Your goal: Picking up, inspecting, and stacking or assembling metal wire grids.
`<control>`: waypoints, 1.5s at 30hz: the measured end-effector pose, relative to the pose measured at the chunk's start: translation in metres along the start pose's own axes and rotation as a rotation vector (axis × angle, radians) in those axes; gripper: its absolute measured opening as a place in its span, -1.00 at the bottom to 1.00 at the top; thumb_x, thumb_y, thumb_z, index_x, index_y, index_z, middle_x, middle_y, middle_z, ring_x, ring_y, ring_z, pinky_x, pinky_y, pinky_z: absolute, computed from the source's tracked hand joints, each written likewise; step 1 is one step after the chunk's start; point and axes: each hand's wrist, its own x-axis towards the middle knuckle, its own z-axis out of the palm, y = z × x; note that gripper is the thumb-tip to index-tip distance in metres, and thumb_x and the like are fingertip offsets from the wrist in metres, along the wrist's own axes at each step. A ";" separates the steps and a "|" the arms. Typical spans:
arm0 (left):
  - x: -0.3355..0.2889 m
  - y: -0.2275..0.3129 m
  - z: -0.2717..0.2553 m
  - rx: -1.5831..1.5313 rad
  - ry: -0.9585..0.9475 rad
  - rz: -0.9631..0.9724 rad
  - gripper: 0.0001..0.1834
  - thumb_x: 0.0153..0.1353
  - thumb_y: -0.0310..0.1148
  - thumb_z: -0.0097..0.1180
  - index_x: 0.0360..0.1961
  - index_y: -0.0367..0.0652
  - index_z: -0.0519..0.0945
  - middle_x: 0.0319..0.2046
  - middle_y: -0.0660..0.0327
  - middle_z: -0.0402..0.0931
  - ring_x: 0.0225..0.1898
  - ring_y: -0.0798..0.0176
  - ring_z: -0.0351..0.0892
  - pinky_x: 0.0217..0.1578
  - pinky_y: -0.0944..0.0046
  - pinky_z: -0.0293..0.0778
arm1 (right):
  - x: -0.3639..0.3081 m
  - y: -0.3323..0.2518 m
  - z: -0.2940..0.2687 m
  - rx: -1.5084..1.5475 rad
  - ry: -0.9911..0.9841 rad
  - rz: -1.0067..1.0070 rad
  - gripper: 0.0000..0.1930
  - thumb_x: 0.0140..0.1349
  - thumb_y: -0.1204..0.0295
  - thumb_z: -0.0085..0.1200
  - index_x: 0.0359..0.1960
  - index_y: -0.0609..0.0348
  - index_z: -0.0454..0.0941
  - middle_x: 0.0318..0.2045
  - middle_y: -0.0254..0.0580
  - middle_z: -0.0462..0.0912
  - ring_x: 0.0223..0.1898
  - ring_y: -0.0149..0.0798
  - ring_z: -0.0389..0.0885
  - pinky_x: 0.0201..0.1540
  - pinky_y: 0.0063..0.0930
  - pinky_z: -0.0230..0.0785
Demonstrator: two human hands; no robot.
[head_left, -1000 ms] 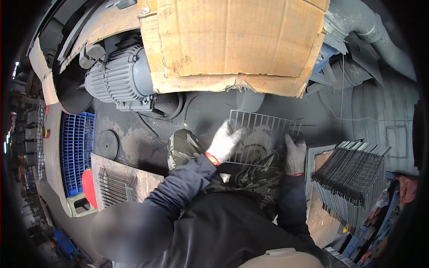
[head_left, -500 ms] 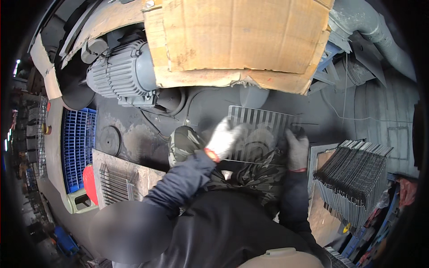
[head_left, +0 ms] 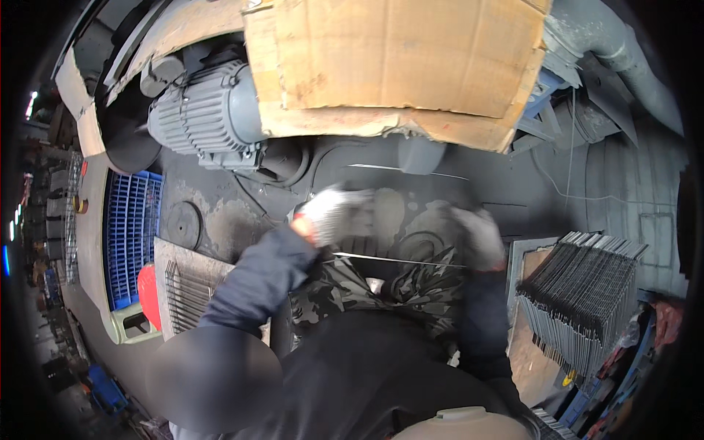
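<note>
My left hand in its white knit glove and my right hand in its grey knit glove are both closed on the side edges of the flat rectangular wire grid panel, one hand at each end. The panel is blurred with motion now: a second ago I held it nearly flat so its bars showed clearly, and since then I have tipped it so only its thin edges read as bright lines. I judge that I am turning it over, or swinging it, above the dark grimy machine bed. Beyond the panel sits the ribbed grey electric motor, with the torn brown cardboard sheet over it. To the panel's right stands a stack of black wire grids; to its left lies a blue slatted plastic crate.
</note>
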 end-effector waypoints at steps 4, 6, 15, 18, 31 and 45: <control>0.064 -0.041 0.068 0.165 -0.036 0.063 -0.64 0.42 -0.39 0.33 0.15 -0.28 0.56 -0.15 0.13 0.69 -0.18 0.19 0.73 -0.14 0.05 0.75 | -0.047 -0.015 -0.082 0.147 0.145 -0.101 -0.70 0.48 0.44 0.12 0.15 0.30 0.67 -0.11 0.00 0.81 -0.13 -0.21 0.82 -0.10 -0.38 0.65; 0.066 -0.044 0.073 0.074 -0.064 0.054 -0.68 0.44 -0.37 0.30 0.12 -0.27 0.57 -0.16 0.14 0.69 -0.19 0.20 0.72 -0.16 0.06 0.71 | -0.044 -0.006 -0.107 -0.011 0.292 -0.083 -0.69 0.54 0.38 0.05 0.15 0.29 0.67 -0.13 -0.01 0.80 -0.14 -0.19 0.82 -0.11 -0.29 0.66; -0.085 0.007 -0.071 0.067 0.347 0.218 -0.83 0.50 -0.34 0.25 -0.06 -0.20 0.60 -0.36 0.30 0.63 -0.48 0.29 0.64 -0.47 0.25 0.63 | 0.045 0.049 0.078 0.070 -0.344 0.090 -0.63 0.50 0.38 0.22 0.26 0.22 0.62 -0.12 -0.20 0.82 -0.25 -0.26 0.80 -0.21 -0.43 0.62; -0.147 0.010 -0.069 0.123 0.412 0.308 -0.76 0.47 -0.35 0.29 0.05 -0.20 0.57 -0.29 0.23 0.66 -0.48 0.35 0.65 -0.45 0.32 0.64 | 0.008 0.044 0.107 -0.105 -0.361 -0.010 -0.60 0.47 0.45 0.27 0.30 0.23 0.59 -0.08 -0.23 0.81 -0.24 -0.32 0.75 -0.13 -0.43 0.61; -0.157 -0.014 0.066 1.729 0.284 1.175 -0.60 0.22 -0.29 0.53 0.01 -0.19 0.67 -0.05 0.02 0.72 -0.04 0.06 0.76 0.03 0.08 0.63 | -0.091 -0.021 0.090 -0.771 -0.211 -0.634 -0.56 0.31 0.48 0.43 0.19 0.30 0.62 0.04 -0.05 0.79 -0.01 -0.18 0.78 0.12 -0.34 0.61; -0.067 -0.084 0.056 0.058 0.332 0.656 -0.73 0.45 -0.41 0.36 0.01 -0.27 0.54 -0.25 0.23 0.67 -0.34 0.41 0.66 -0.33 0.33 0.59 | -0.081 0.068 0.031 0.322 0.270 -0.596 -0.55 0.44 0.68 0.15 0.34 0.17 0.50 0.19 -0.10 0.65 0.28 -0.09 0.59 0.36 -0.08 0.51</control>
